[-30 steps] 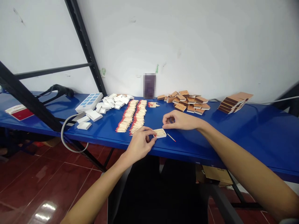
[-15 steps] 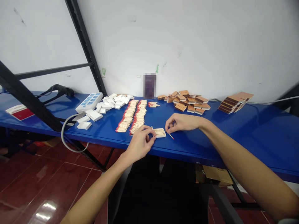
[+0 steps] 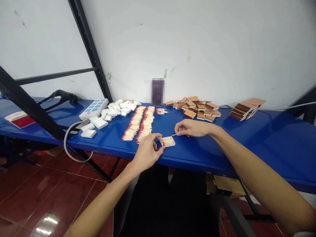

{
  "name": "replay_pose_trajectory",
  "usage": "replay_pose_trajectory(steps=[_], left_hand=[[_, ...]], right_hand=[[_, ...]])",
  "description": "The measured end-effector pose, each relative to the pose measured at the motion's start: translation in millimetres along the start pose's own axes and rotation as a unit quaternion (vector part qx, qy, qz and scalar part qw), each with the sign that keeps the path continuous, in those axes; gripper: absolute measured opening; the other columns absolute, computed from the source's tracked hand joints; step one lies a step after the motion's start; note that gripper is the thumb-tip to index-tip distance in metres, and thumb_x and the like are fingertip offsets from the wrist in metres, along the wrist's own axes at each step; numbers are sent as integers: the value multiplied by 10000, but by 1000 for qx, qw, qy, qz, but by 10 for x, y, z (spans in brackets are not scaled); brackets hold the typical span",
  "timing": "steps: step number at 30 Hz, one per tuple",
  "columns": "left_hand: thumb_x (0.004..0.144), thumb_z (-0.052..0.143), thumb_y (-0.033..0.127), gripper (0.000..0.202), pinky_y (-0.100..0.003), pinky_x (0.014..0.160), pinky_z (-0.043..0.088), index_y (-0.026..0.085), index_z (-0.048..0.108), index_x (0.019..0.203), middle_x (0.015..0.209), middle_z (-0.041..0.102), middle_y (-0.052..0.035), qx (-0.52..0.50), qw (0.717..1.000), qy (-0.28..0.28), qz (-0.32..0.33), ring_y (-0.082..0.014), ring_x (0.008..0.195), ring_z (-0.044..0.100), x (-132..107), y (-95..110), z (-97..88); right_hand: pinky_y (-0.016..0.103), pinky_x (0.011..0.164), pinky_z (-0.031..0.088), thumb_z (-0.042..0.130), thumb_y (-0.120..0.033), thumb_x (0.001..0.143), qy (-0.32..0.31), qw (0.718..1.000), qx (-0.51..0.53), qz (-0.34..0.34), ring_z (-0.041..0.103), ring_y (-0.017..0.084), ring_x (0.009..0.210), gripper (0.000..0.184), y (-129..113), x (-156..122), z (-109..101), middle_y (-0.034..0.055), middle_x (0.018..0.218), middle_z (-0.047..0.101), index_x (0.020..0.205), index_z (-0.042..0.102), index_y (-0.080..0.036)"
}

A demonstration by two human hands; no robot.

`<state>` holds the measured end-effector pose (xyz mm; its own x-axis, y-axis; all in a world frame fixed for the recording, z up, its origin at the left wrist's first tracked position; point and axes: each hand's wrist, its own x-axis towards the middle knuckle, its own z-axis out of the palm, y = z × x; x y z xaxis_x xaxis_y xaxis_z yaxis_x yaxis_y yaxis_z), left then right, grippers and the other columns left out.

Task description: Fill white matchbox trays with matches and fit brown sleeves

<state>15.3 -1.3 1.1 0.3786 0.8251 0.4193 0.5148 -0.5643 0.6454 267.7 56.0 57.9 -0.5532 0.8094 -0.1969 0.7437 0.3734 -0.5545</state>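
A white matchbox tray (image 3: pixel 173 143) filled with matches lies on the blue table near its front edge. My left hand (image 3: pixel 149 146) grips the tray's left end between thumb and fingers. Just right of the tray, my right hand (image 3: pixel 185 127) pinches a single match (image 3: pixel 174 135) that points left, toward the tray's upper right corner. Two long rows of red-tipped matches, a left row (image 3: pixel 134 123) and a right row (image 3: pixel 146 124), lie behind my left hand. A small bunch of matches (image 3: pixel 161 111) lies beyond them.
Empty white trays (image 3: pixel 116 110) are heaped at the left beside a white-and-blue box (image 3: pixel 94 108). Brown matchbox sleeves (image 3: pixel 197 107) are piled at the back right, and stacked matchboxes (image 3: pixel 247 108) stand farther right. A black metal frame (image 3: pixel 90 42) and a grey cable (image 3: pixel 66 140) are at left.
My right hand has picked up the match that lay right of the tray and now holds it pointing left. My left hand's fingers have spread wider around the tray's end.
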Motion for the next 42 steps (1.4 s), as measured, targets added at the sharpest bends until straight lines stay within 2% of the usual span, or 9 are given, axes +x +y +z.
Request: replay_pose_trajectory(steps=[6,10,15,21,25,28,33,38,42], left_hand=[[771,699,157,418,-277,666,505,193,587,1173,982,691,4,-11,1000,5,5,-78,548,555,9,-18,19],[773,695,152,434,-273,680,501,203,573,1186,982,691,12,-15,1000,5,16,-78,554,552,5,-21,21],[782,685,137,409,-251,649,471,220,556,1162,1013,667,20,-29,999,-6,16,-72,560,528,-9,-3,2],[796,681,180,300,-256,647,433,230,546,1059,613,512,93,-17,1000,-12,7,-127,572,537,-14,9,-7],[794,678,181,276,-250,622,418,230,522,1016,579,475,105,-27,1000,-15,0,-125,550,525,-11,15,-8],[797,672,175,274,-243,609,424,228,514,1014,633,520,95,-39,999,-18,-2,-110,540,518,-10,14,-7],[787,692,147,397,-255,664,467,222,534,1143,1011,670,19,-42,999,-15,7,-76,560,526,-6,-4,5],[799,713,168,332,-280,720,475,199,642,1122,877,659,15,3,1000,-9,20,-107,595,555,8,-7,15],[809,713,185,271,-276,708,475,196,692,1079,827,614,13,16,999,-15,29,-112,602,551,11,7,-1]], right_hand=[[264,564,347,591,-469,843,36,996,56,-59,435,118,597,300,-222,-4,93,-8,669,542,833,628,-172],[263,558,340,612,-460,833,19,995,63,-76,446,123,596,293,-285,27,167,-10,659,554,859,660,-172],[268,588,354,580,-470,867,90,990,64,-92,463,131,628,349,-247,89,239,-4,701,561,1010,679,-168],[265,532,268,600,-526,854,83,989,66,-105,352,107,549,401,-312,161,360,-40,560,458,984,760,-182],[257,536,305,657,-514,808,99,979,133,-121,399,107,564,379,-297,187,372,-31,582,508,911,746,-160],[267,596,375,698,-501,774,118,965,198,-125,488,120,616,357,-263,177,324,3,677,619,853,726,-154],[276,592,387,747,-507,725,169,957,209,-106,513,127,609,353,-191,165,280,14,668,649,811,743,-165],[289,599,411,750,-481,726,124,959,226,-118,543,146,636,357,-154,206,353,41,713,682,863,764,-152],[268,561,360,727,-401,747,128,966,174,-139,452,111,587,254,-166,187,347,-5,631,581,796,734,-152]])
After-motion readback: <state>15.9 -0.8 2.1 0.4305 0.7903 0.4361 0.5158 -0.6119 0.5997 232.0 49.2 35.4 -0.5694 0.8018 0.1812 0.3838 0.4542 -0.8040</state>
